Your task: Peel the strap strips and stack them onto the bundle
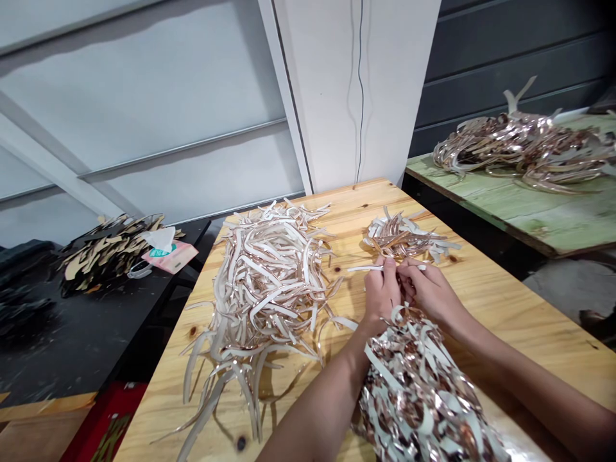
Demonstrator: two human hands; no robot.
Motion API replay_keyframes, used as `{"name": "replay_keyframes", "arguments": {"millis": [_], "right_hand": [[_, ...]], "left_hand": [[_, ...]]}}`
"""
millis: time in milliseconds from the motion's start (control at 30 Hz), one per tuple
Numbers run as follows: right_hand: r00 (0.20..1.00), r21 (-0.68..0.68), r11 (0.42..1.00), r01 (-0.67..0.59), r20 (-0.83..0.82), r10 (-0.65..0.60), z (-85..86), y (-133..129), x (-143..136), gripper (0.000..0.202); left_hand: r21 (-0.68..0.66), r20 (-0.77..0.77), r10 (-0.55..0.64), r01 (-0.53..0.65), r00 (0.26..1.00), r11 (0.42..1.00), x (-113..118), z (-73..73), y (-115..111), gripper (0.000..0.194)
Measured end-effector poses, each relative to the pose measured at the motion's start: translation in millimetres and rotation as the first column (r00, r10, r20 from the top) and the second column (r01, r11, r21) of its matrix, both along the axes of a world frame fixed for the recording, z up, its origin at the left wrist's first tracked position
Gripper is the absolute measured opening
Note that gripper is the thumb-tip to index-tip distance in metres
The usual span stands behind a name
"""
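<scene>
My left hand [382, 290] and my right hand [426, 285] meet over the wooden table, fingers closed. Between them runs a thin strip [363, 268], white on the side that shows; its ends stick out past the fingers. Just below my hands, between my forearms, lies a thick bundle of knotted strips [423, 391], shiny rose-gold and white. Its upper end reaches my fingers, which hide how the strip meets it. Beyond my fingertips sits a small pile of strips [402, 236]. Left of my hands spreads a large loose heap of strips [269, 276].
A green table [539, 224] at right carries a shiny heap of strips [524, 151]. On the black table [86, 346] at left are black and gold strips [113, 256] and a tissue pack [171, 255]. A white wall [332, 96] stands behind the wooden table [168, 391].
</scene>
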State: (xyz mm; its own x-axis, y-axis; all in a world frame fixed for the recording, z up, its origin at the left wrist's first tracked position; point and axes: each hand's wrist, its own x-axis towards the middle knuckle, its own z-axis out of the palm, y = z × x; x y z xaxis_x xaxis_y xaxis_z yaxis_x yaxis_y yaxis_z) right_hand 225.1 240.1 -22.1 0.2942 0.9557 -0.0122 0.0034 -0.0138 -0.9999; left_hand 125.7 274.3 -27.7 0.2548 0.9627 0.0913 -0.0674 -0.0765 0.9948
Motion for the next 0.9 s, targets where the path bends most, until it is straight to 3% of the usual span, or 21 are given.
{"name": "replay_keyframes", "arguments": {"millis": [200,433,533,633,700,767,900], "right_hand": [[0.986,-0.017,0.997,0.072,-0.151,-0.074,3.9,1,-3,0.040],[0.870,-0.041,0.995,0.092,-0.482,-0.100,7.6,3,0,0.035],[0.802,-0.082,0.994,0.071,-0.588,-0.106,8.4,4,0,0.034],[0.769,-0.106,0.994,0.007,-0.635,-0.073,13.0,2,-5,0.038],[0.780,-0.110,0.991,-0.080,-0.625,-0.006,16.3,0,-10,0.051],[0.846,-0.078,0.991,-0.111,-0.531,0.053,17.7,-2,-14,0.058],[0.990,0.037,0.999,-0.019,-0.138,0.024,13.4,-4,-13,0.044]], "left_hand": [[-0.027,0.135,-0.037,0.041,0.990,0.999,4,-10.5,3,0.035],[-0.194,0.410,-0.024,0.113,0.912,0.974,11,-3.1,5,0.035],[-0.219,0.425,0.038,0.062,0.904,0.974,10,-0.4,4,0.039],[-0.160,0.355,0.039,0.019,0.934,0.987,7,1.5,1,0.041],[-0.168,0.318,0.038,0.016,0.947,0.986,5,3.5,-3,0.042],[-0.178,0.298,0.062,-0.008,0.953,0.984,4,6.1,-6,0.042],[-0.077,0.293,0.094,-0.075,0.951,0.994,1,9.4,-10,0.038]]}}
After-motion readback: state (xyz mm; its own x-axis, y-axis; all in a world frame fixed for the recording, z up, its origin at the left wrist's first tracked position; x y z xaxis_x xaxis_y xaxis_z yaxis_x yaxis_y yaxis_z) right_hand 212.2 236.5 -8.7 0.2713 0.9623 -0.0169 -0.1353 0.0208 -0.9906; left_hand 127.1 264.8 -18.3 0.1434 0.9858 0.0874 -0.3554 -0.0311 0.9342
